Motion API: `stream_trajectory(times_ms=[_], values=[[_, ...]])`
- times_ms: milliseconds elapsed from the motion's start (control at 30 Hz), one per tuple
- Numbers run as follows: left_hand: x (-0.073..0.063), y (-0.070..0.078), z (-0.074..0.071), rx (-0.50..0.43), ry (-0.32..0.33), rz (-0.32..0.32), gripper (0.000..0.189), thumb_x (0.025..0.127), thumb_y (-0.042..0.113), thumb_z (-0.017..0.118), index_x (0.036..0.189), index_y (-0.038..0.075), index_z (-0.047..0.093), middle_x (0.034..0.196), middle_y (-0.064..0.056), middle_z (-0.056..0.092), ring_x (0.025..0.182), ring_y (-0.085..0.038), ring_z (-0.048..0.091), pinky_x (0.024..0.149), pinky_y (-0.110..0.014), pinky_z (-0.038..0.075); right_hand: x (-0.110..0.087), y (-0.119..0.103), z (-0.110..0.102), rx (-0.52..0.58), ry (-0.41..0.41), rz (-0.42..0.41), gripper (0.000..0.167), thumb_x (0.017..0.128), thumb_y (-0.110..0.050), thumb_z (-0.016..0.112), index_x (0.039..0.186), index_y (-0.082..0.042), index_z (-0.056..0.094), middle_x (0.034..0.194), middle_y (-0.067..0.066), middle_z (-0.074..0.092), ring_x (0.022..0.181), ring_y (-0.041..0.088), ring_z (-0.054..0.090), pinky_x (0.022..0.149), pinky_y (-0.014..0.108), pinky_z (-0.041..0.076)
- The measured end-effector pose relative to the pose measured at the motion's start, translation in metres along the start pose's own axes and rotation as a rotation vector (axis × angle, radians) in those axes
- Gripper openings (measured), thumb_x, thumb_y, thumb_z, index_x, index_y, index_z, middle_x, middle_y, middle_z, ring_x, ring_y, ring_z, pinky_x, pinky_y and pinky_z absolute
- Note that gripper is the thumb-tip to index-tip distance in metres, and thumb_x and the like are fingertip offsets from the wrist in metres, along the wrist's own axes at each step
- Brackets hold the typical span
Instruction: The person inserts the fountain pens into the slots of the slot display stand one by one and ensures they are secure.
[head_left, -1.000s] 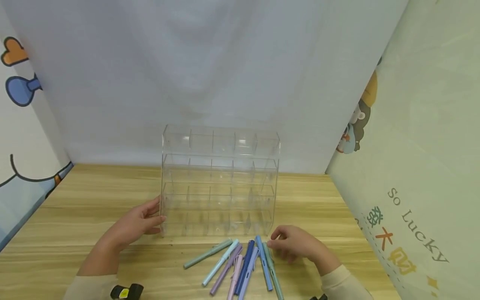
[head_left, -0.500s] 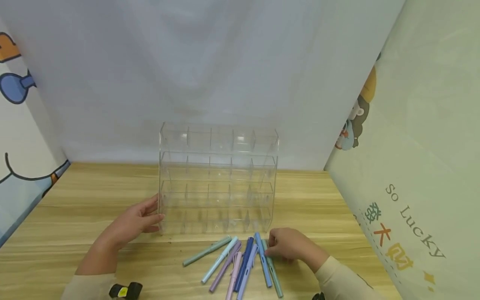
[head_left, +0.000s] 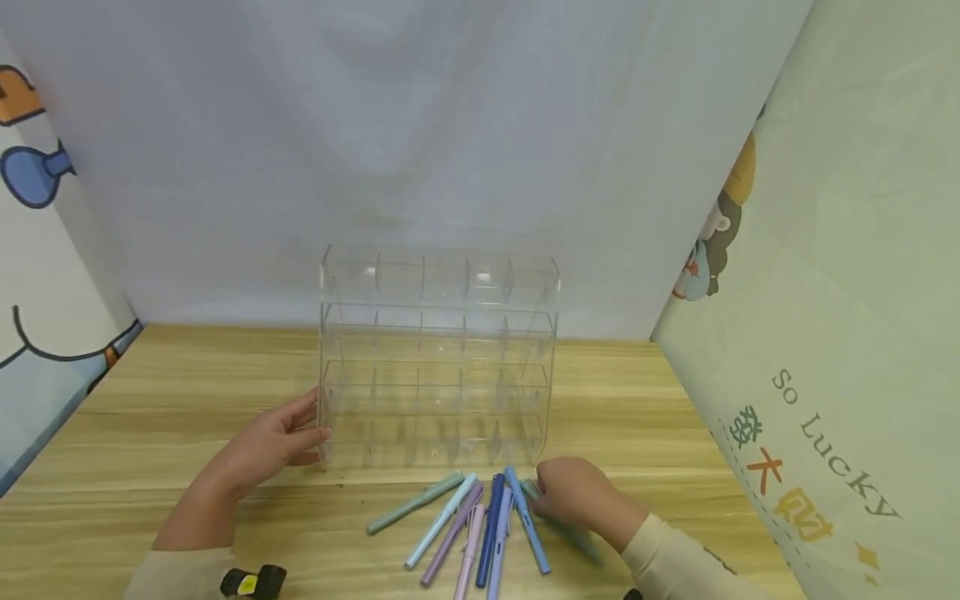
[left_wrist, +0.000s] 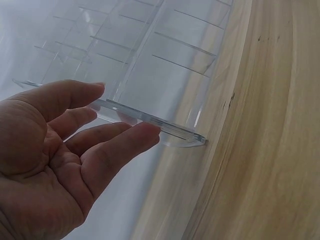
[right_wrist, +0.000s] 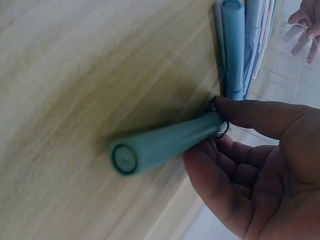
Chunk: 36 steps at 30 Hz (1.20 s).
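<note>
A clear acrylic pen rack (head_left: 438, 400) with stepped rows of compartments stands upright on the table. My left hand (head_left: 262, 446) holds its left side low down; in the left wrist view the fingertips (left_wrist: 145, 132) are right at the panel's edge. To the right, my right hand (head_left: 581, 496) pinches a green pen (right_wrist: 167, 142) between thumb and fingers near the clip end. That pen slants away from the others, blurred, its far end towards the right wrist camera. Beside it lies a blue pen (head_left: 527, 521).
Several more pens fan out in front of the rack: another green pen (head_left: 415, 503), a light blue one (head_left: 441, 522), a purple one (head_left: 452, 535), a pink one (head_left: 469, 552), a dark blue one (head_left: 490, 531) and a lavender one (head_left: 500, 543). A white curtain (head_left: 450, 150) hangs behind.
My right hand has closed on the green pen and swung its near end to the right. The neighbouring blue pen has turned slightly. My left hand has stayed at the rack.
</note>
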<state>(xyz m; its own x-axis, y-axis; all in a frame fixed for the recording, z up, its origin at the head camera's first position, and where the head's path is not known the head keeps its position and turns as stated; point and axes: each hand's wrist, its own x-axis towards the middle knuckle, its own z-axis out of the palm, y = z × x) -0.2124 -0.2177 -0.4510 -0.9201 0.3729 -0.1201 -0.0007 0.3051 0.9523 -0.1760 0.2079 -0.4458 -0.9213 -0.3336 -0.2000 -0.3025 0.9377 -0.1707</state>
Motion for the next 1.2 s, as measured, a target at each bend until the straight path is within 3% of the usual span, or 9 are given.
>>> stream_trajectory(times_ms=[133,267,433,533,700,900,1200], values=[[0.000,0.002,0.000,-0.007,0.001,-0.001,0.079,0.099,0.031,0.060,0.159,0.014,0.011,0.161,-0.022,0.017,0.136,-0.043,0.041,0.094,-0.038,0.056,-0.004,0.000,-0.006,0.037,0.011,-0.034,0.030,0.082,-0.017,0.070,0.062,-0.016,0.048,0.056,-0.007,0.042,0.051,0.009,0.037,0.047,0.023,0.032],[0.001,0.002,0.002,-0.029,-0.001,-0.001,0.077,0.100,0.026,0.059,0.159,0.015,0.012,0.161,-0.021,0.017,0.137,-0.043,0.039,0.095,-0.039,0.056,-0.009,0.004,-0.021,0.162,-0.059,-0.043,0.021,0.085,-0.017,0.072,0.072,-0.015,0.055,0.065,-0.005,0.052,0.051,0.010,0.049,0.048,0.025,0.042],[0.001,0.002,0.003,-0.033,0.015,0.000,0.079,0.098,0.029,0.061,0.159,0.016,0.014,0.161,-0.018,0.019,0.135,-0.042,0.043,0.095,-0.039,0.056,-0.008,0.006,-0.057,0.325,-0.163,-0.052,0.016,0.090,-0.020,0.071,0.084,-0.013,0.058,0.066,0.001,0.058,0.049,0.015,0.056,0.048,0.029,0.047],[0.000,0.002,0.002,-0.029,0.026,-0.001,0.081,0.097,0.033,0.063,0.159,0.017,0.015,0.161,-0.017,0.020,0.134,-0.041,0.045,0.094,-0.038,0.056,-0.005,0.002,-0.084,0.384,-0.173,-0.056,0.015,0.092,-0.020,0.069,0.088,-0.010,0.058,0.068,0.004,0.060,0.054,0.017,0.059,0.051,0.030,0.051],[0.000,0.000,0.004,-0.048,0.035,0.010,0.084,0.095,0.034,0.066,0.159,0.015,0.016,0.161,-0.018,0.019,0.136,-0.042,0.042,0.093,-0.037,0.057,0.000,-0.005,-0.134,0.446,-0.125,-0.079,0.016,0.093,-0.018,0.069,0.093,-0.006,0.058,0.080,0.007,0.062,0.066,0.021,0.065,0.058,0.032,0.060],[0.000,-0.001,0.005,-0.044,0.044,0.021,0.084,0.095,0.033,0.066,0.158,0.011,0.015,0.161,-0.021,0.017,0.137,-0.043,0.040,0.093,-0.036,0.057,0.013,-0.012,-0.191,0.525,-0.062,-0.144,0.018,0.095,-0.017,0.066,0.099,-0.002,0.056,0.087,0.011,0.067,0.074,0.021,0.068,0.067,0.036,0.062],[0.000,-0.003,0.005,-0.064,0.044,0.036,0.082,0.095,0.031,0.065,0.158,0.011,0.017,0.160,-0.021,0.018,0.138,-0.044,0.037,0.094,-0.038,0.056,0.037,-0.028,-0.255,0.570,0.075,-0.165,0.025,0.097,-0.022,0.064,0.109,-0.002,0.053,0.100,0.016,0.065,0.084,0.027,0.069,0.076,0.039,0.062]])
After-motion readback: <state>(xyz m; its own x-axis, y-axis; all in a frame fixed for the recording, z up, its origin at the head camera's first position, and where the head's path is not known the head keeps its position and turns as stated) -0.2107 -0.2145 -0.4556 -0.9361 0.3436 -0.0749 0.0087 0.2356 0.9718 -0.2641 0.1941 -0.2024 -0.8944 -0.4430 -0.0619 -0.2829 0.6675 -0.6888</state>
